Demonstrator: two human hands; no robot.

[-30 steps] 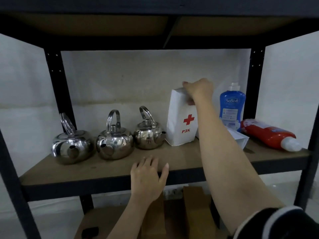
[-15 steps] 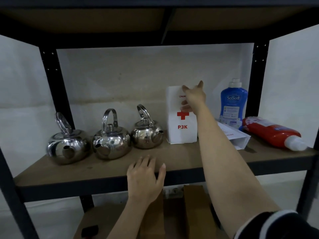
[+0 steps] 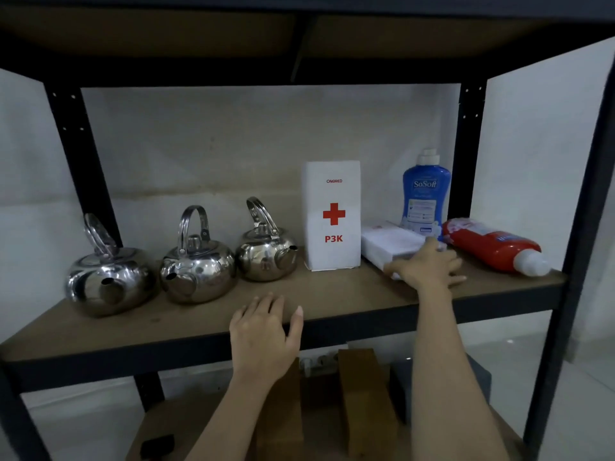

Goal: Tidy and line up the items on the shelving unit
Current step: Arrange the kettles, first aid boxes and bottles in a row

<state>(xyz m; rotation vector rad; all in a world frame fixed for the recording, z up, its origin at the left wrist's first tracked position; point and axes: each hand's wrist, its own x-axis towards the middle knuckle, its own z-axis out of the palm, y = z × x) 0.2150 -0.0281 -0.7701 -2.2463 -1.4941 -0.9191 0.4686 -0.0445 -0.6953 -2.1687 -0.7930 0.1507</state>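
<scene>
You have one view only, from the head, facing the shelf (image 3: 199,331) front-on and slightly downward, close in. Beyond your fingertips (image 3: 266,299) lies the back wall; below your wrists, the lower tier, perhaps too dim to read.

Dim white wall (image 3: 233,154), perhaps pale floor (image 3: 592,394).

Bare shelf (image 3: 186,322) front; kettles (image 3: 196,267) crowd behind

A pale, stained wall (image 3: 233,144) was seen behind the dark metal frame, brown cardboard boxes (image 3: 362,400) were stood on the lower level beneath, with a small black object (image 3: 156,445) lying near them, and a light floor (image 3: 572,377) was visible at right.
</scene>
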